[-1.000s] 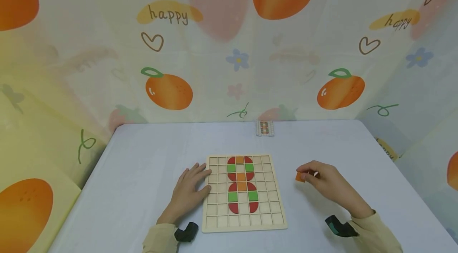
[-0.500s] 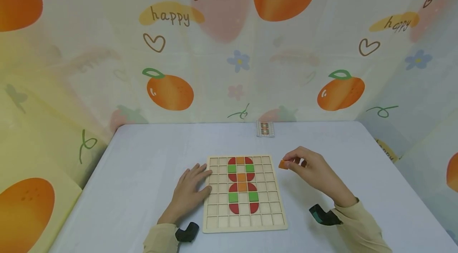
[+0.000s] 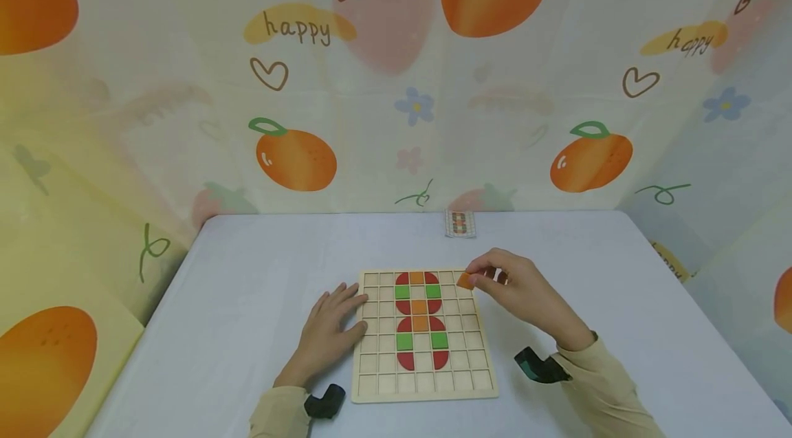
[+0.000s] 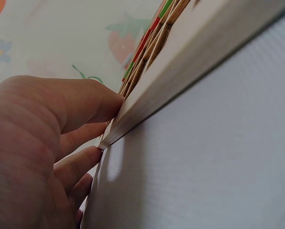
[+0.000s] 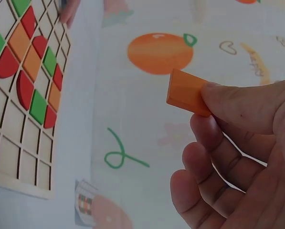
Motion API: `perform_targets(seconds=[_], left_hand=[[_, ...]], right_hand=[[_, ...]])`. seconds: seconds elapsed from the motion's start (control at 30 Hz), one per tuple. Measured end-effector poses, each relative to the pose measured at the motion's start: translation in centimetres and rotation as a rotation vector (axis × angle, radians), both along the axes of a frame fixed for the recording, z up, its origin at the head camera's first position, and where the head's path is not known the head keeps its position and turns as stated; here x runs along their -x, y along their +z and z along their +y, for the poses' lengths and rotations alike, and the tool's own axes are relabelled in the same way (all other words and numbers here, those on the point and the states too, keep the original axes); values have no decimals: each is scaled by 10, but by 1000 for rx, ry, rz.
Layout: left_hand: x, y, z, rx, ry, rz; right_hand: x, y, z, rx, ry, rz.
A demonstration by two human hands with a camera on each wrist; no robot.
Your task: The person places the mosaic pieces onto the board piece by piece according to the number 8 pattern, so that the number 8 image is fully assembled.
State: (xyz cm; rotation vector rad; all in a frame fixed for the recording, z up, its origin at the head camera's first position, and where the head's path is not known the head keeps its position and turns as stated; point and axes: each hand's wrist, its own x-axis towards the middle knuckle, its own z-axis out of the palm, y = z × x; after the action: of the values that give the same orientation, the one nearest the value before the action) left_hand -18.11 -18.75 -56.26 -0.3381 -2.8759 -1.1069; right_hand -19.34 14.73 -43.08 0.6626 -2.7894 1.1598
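Observation:
A wooden grid board (image 3: 385, 361) lies on the white table, with red rounded tiles (image 3: 405, 360), green square tiles (image 3: 404, 341) and orange square tiles (image 3: 421, 323) set in its middle columns. My left hand (image 3: 329, 338) rests along the board's left edge; its fingers are spread, and the thumb and a fingertip touch the rim in the left wrist view. Between thumb and forefinger, my right hand (image 3: 520, 292) pinches an orange square tile (image 5: 186, 93). In the head view this tile appears over the board's far right corner, held above it. The other right fingers curl loosely below.
A small stack of pattern cards (image 3: 460, 223) lies at the table's far edge, behind the board. Fruit-printed cloth (image 3: 371, 108) hangs behind the table and at both sides. A dark wrist strap (image 3: 324, 401) shows at the left cuff, another strap (image 3: 540, 366) at the right.
My right hand has carried the orange tile leftward and away from me, from the table's right side to the board's far right corner. The left hand stays at the board's edge.

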Motion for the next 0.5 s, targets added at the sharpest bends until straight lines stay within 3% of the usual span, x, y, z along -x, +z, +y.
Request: perform_targets(seconds=[0.27,0.5], left_hand=[[0,0,0,12,-1,-4],[0,-1,0,16,-3,4]], right_hand=[[3,-1,-15,9,63,-26],[2,-7,-29,31,133,-104]])
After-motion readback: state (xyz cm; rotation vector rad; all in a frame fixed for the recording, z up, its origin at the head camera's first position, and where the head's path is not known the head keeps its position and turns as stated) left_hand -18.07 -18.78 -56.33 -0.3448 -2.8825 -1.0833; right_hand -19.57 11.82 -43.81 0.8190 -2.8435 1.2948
